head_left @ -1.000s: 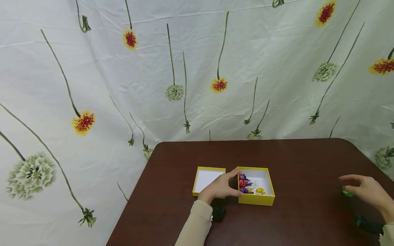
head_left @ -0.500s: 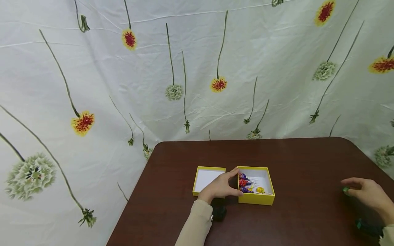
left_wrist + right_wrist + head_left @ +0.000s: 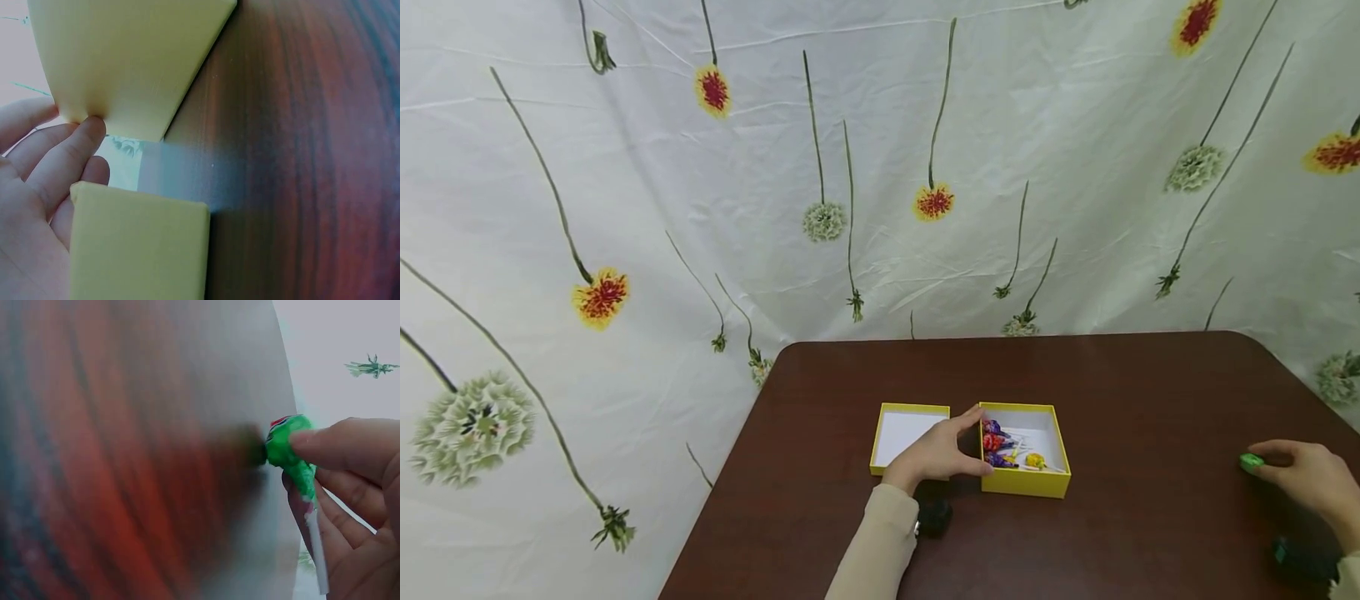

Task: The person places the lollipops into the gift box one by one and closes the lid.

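On the table, my left hand [image 3: 936, 454] holds the left side of a shallow yellow box [image 3: 1026, 485], thumb at its near corner and fingertips at its far one. Inside lie several wrapped lollipops, purple and red ones [image 3: 993, 442] along the left and a yellow one [image 3: 1034, 461] near the front. In the left wrist view, fingertips [image 3: 95, 127] press against the box wall [image 3: 131, 69]. At the right, my right hand [image 3: 1311, 479] pinches a green lollipop [image 3: 287, 444] by its wrapped head. The white stick [image 3: 317, 553] points downward in the right wrist view.
Left of the box lies its yellow-rimmed lid [image 3: 910, 433], white inside up, partly behind my left hand. The dark brown table [image 3: 1135, 400] has rounded far corners. Behind it hangs a white cloth [image 3: 880, 167] printed with flowers.
My right hand has taken hold of the green lollipop and lifted it slightly from the table, shifting a little right. My left hand and the box have stayed in place.
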`<action>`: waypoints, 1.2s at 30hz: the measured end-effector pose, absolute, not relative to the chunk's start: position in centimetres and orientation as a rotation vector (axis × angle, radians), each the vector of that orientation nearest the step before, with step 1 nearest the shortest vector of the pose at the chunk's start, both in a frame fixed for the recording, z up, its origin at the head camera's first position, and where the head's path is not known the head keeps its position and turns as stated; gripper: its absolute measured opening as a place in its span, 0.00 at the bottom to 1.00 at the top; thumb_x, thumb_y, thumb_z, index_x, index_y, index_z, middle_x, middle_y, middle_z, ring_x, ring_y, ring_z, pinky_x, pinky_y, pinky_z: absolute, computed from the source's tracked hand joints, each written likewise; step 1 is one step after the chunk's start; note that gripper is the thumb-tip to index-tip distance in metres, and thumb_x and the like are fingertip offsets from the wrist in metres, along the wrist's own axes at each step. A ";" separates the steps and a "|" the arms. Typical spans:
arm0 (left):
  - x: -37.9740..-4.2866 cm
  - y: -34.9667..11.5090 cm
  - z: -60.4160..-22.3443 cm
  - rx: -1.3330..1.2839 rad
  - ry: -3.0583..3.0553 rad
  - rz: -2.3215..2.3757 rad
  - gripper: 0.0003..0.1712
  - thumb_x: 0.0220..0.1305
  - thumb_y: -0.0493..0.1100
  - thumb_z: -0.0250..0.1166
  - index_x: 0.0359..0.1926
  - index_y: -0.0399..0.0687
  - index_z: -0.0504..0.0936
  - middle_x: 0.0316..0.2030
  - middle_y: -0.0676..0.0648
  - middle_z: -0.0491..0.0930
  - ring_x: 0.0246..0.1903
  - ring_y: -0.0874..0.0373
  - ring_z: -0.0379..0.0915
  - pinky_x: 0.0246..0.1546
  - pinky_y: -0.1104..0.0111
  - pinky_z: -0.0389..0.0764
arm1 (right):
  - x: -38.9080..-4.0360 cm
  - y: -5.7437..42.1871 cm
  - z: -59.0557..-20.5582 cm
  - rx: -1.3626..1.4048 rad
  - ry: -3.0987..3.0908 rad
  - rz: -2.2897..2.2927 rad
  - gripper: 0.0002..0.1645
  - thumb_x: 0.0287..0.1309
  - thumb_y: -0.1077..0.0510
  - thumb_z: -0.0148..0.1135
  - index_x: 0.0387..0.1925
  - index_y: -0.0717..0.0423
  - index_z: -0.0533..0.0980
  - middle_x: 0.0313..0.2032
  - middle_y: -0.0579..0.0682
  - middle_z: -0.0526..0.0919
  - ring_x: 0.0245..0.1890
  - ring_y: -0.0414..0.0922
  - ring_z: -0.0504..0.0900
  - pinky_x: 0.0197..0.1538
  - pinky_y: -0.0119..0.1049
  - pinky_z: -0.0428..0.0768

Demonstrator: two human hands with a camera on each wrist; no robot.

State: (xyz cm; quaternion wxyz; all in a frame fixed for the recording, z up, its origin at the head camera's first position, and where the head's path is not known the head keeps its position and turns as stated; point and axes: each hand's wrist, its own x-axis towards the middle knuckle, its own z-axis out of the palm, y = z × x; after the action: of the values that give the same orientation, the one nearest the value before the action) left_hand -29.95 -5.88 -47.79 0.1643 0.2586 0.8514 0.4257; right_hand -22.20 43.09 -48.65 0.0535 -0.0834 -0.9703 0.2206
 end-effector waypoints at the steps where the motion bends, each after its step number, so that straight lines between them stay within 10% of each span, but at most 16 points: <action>1: -30.0 -5.9 -47.8 0.738 2.429 1.211 0.54 0.55 0.52 0.75 0.78 0.58 0.56 0.77 0.58 0.57 0.76 0.55 0.53 0.74 0.52 0.61 | -22.2 43.1 -48.8 -0.258 -2.936 0.670 0.24 0.55 0.63 0.69 0.46 0.81 0.75 0.46 0.82 0.75 0.39 0.74 0.77 0.33 0.56 0.79; 36: -29.9 -5.9 -47.7 0.743 2.437 1.209 0.55 0.53 0.52 0.76 0.78 0.59 0.56 0.77 0.56 0.55 0.77 0.53 0.52 0.74 0.50 0.61 | -22.9 39.2 -47.6 -0.116 -2.830 0.761 0.17 0.58 0.61 0.69 0.43 0.73 0.81 0.42 0.76 0.83 0.33 0.65 0.84 0.29 0.51 0.81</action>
State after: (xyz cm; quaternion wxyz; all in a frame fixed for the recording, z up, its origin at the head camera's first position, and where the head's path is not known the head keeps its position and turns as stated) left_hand -29.87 -5.86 -47.70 0.1602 0.2601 0.8530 0.4233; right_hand -22.86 39.22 -47.57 0.1042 -0.0393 -0.9597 0.2580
